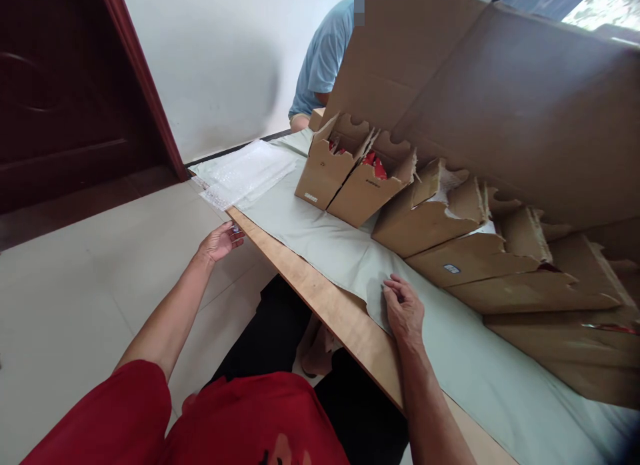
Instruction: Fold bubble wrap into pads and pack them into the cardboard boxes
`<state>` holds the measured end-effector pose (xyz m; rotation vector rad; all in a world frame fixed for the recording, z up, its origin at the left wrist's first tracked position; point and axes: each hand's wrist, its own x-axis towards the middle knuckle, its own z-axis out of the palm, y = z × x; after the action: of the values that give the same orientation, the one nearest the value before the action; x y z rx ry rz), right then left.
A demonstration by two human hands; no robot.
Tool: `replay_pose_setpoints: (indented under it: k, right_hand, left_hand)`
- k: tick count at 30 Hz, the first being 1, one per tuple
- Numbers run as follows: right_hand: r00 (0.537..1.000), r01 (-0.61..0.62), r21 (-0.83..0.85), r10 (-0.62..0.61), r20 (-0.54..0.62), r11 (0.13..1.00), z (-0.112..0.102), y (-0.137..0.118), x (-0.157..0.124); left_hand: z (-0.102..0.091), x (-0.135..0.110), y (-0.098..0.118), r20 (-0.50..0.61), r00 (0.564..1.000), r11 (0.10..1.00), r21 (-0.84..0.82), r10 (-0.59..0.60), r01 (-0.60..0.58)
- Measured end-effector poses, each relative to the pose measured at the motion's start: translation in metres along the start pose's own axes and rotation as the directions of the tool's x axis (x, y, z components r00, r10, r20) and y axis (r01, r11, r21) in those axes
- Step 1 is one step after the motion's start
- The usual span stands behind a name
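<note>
My left hand (223,242) is beside the table's front edge, below the bubble wrap sheets (255,168). Its fingers are stretched out and apart; a tiny pale spot shows at the fingertips, too small to name. Loosely curled, my right hand (405,313) rests on the pale green cloth (345,248) near its front edge, with nothing visible in it. Beyond that hand stands a row of open cardboard file boxes (433,215). Red items (375,165) show inside one of the farther boxes.
A large cardboard panel (500,105) rises behind the boxes. Past it is another person in a light blue shirt (327,58). The bare wooden table edge (320,295) runs diagonally before me. A dark red door (65,85) stands at the left.
</note>
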<state>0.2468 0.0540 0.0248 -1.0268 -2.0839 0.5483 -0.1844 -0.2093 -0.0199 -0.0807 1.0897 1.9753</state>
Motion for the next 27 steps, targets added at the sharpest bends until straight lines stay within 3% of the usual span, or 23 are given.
replay_pose_setpoints:
  k: [3, 7, 10, 11, 12, 15, 18, 20, 21, 24, 27]
  right_hand:
    - [1.000, 0.000, 0.010, 0.000, 0.003, 1.000, 0.000, 0.000, 0.002]
    - [0.997, 0.051, -0.042, -0.049, 0.053, 0.998, 0.000, -0.005, -0.002]
    - [0.993, 0.077, -0.111, -0.067, 0.096, 0.991, 0.001, -0.011, -0.009]
    - [0.992, 0.083, -0.134, -0.068, 0.109, 0.987, 0.002, -0.012, -0.011]
    - [0.989, 0.091, -0.155, -0.071, 0.128, 0.984, 0.002, -0.014, -0.013]
    - [0.976, 0.125, -0.202, -0.084, 0.202, 0.971, 0.002, -0.022, -0.016]
    - [0.957, 0.156, -0.228, -0.090, 0.276, 0.961, 0.000, -0.033, -0.020]
    - [0.947, 0.173, -0.239, -0.094, 0.308, 0.956, -0.002, -0.040, -0.024]
    - [0.941, 0.185, -0.251, -0.098, 0.325, 0.950, -0.004, -0.044, -0.027]
    - [0.918, 0.231, -0.310, -0.101, 0.383, 0.922, -0.012, -0.050, -0.039]
    - [0.908, 0.250, -0.335, -0.100, 0.406, 0.908, -0.024, -0.051, -0.060]
  left_hand:
    - [-0.002, -0.022, -0.011, -0.089, 0.996, 1.000, 0.028, 0.008, -0.005]
    - [0.004, -0.074, -0.052, -0.149, 0.988, 0.974, 0.212, -0.043, 0.075]
    - [0.017, -0.119, -0.071, -0.074, 0.997, 0.918, 0.392, -0.036, 0.062]
    - [0.026, -0.130, -0.071, -0.020, 1.000, 0.886, 0.464, 0.002, 0.007]
    - [0.037, -0.140, -0.071, 0.090, 0.993, 0.779, 0.616, 0.074, -0.115]
    - [0.093, -0.153, -0.070, 0.404, 0.895, 0.486, 0.754, 0.187, -0.442]
    - [0.168, -0.143, -0.089, 0.668, 0.717, 0.388, 0.617, 0.202, -0.684]
    - [0.212, -0.126, -0.113, 0.787, 0.600, 0.327, 0.534, 0.145, -0.780]
    - [0.230, -0.116, -0.126, 0.823, 0.561, 0.253, 0.525, 0.094, -0.813]
    - [0.255, -0.093, -0.160, 0.849, 0.524, 0.039, 0.527, -0.073, -0.849]
    - [0.242, -0.088, -0.179, 0.842, 0.513, -0.103, 0.503, -0.167, -0.858]
